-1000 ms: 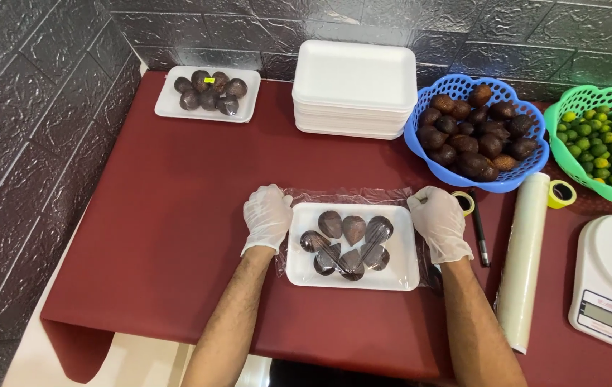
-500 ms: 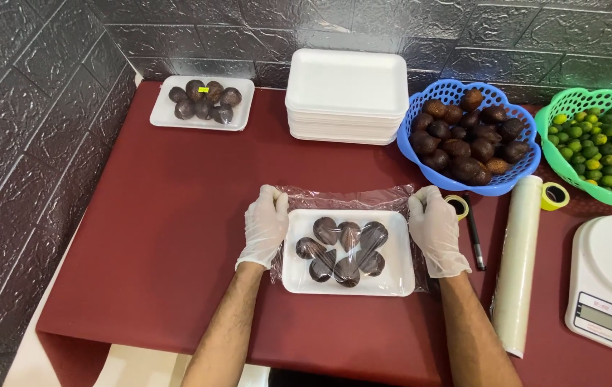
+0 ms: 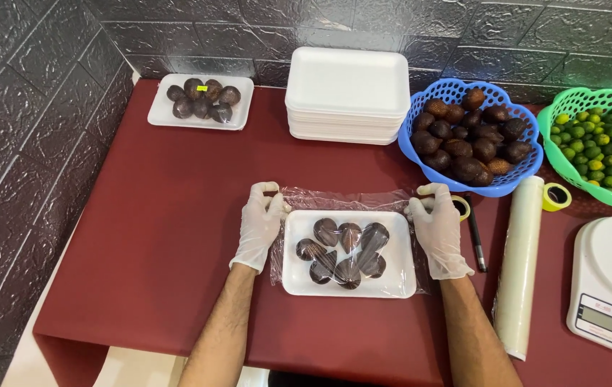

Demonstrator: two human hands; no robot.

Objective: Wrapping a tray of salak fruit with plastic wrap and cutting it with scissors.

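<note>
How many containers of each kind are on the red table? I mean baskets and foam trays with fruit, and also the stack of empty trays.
Foam trays with dark fruit: 2, the wrapped tray at the far left and the tray between the hands
Baskets: 2, the blue basket and the green basket
Stack of empty trays: 1
Total: 5

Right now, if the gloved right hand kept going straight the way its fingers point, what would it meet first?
The right hand points away toward the wall; first in line is probably the blue plastic basket of dark brown fruit, though depth is unclear.
</note>
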